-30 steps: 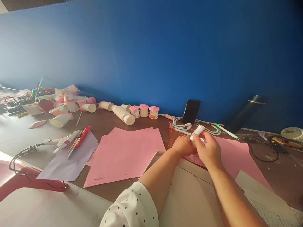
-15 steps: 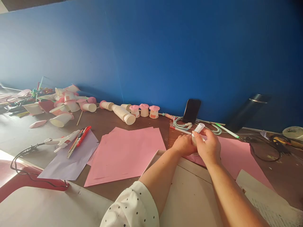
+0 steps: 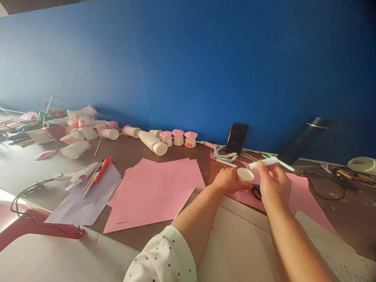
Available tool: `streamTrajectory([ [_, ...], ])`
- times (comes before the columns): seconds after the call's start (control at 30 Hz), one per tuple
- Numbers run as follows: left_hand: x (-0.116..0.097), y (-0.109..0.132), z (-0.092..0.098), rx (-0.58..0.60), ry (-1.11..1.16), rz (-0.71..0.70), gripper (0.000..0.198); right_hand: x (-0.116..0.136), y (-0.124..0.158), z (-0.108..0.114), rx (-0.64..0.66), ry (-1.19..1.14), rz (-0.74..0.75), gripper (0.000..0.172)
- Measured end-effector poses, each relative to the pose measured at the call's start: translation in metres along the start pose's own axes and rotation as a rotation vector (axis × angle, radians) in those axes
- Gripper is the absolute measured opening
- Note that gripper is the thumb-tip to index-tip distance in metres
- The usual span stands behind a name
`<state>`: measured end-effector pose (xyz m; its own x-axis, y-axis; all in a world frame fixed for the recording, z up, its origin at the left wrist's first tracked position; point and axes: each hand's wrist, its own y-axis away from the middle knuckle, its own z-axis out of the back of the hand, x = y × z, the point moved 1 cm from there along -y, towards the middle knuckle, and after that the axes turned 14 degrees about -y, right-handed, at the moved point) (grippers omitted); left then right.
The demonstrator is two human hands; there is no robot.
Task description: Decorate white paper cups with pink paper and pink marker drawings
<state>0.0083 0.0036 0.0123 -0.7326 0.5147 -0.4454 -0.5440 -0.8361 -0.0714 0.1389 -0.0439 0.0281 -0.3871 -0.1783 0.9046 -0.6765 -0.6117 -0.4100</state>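
left hand (image 3: pixel 226 180) snug around cup (image 3: pixel 244 175)

A white, round-mouthed paper cup (image 3: pixel 244 175) sits in the left hand (image 3: pixel 228 180), its open mouth facing up and tipped slightly toward the viewer; its visible inner wall is plain and pale. A slim white cylindrical tube (image 3: pixel 269 161) lies nearly level between the fingers of the right hand (image 3: pixel 275 186), its near end just beside the cup's rim, apart from it.
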Motion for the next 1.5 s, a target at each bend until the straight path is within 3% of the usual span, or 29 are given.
streamTrajectory([
  [0.33,0.0,0.0,-0.001,0.0,0.01,0.026,0.062,-0.019,-0.005,-0.007,-0.032,-0.591,-0.27,0.037],
  [0.5,0.0,-0.001,-0.002,-0.002,0.022,0.013,0.06,-0.015,-0.003,-0.007,-0.01,-0.688,-0.364,0.042],
  [0.7,0.0,-0.001,-0.002,-0.028,0.027,0.021,0.06,-0.016,-0.001,-0.004,0.0,-0.586,-0.342,0.046],
  [0.9,-0.002,0.0,0.001,-0.057,0.004,0.113,0.058,-0.012,-0.003,0.009,0.055,-0.149,-0.069,0.051],
  [1.0,-0.001,0.001,0.002,-0.06,0.005,0.136,0.058,-0.005,0.001,0.011,0.071,0.013,-0.064,0.045],
  [1.17,0.001,0.001,0.0,-0.045,0.012,0.149,0.065,-0.002,0.007,0.005,0.136,0.02,0.03,0.042],
  [1.33,0.001,0.0,0.0,-0.034,-0.021,0.13,0.064,-0.009,0.009,0.0,0.219,0.18,0.146,0.041],
  [1.5,0.001,-0.001,-0.001,-0.02,-0.033,0.125,0.064,-0.009,0.009,-0.002,0.161,0.188,0.169,0.04],
])
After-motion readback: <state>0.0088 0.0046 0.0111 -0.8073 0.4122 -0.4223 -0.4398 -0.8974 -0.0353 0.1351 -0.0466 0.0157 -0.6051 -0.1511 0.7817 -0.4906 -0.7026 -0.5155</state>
